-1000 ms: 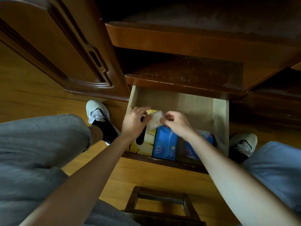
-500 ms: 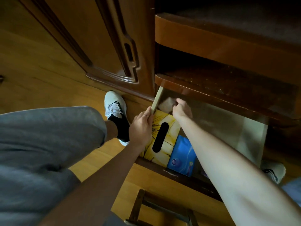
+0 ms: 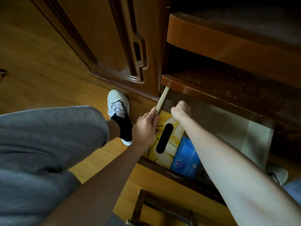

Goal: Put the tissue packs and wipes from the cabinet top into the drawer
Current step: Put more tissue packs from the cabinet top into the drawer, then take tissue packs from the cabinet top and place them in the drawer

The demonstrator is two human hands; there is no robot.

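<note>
The drawer [image 3: 257,141] stands pulled out under the dark wooden shelves. A yellow tissue box [image 3: 173,128] with a black oval slot lies along its left side, and a blue wipes pack [image 3: 185,159] lies next to it. My left hand [image 3: 145,128] grips the pale top edge of the drawer's left wall. My right hand [image 3: 180,110] reaches over the yellow box into the dark back left corner, fingers curled down. The small white tissue pack it carried is hidden under the hand and the shelf lip.
A shelf edge [image 3: 203,93] overhangs the back of the drawer. The cabinet door [image 3: 114,38] stands to the left. My white shoes [image 3: 118,105] [image 3: 276,173] flank the drawer on the wooden floor. A wooden stool frame [image 3: 162,207] sits below the drawer front.
My right hand carried the white tissue pack from over the blue pack into the drawer's back left corner. My left hand let go of it and took the drawer's side wall. The view swung left.
</note>
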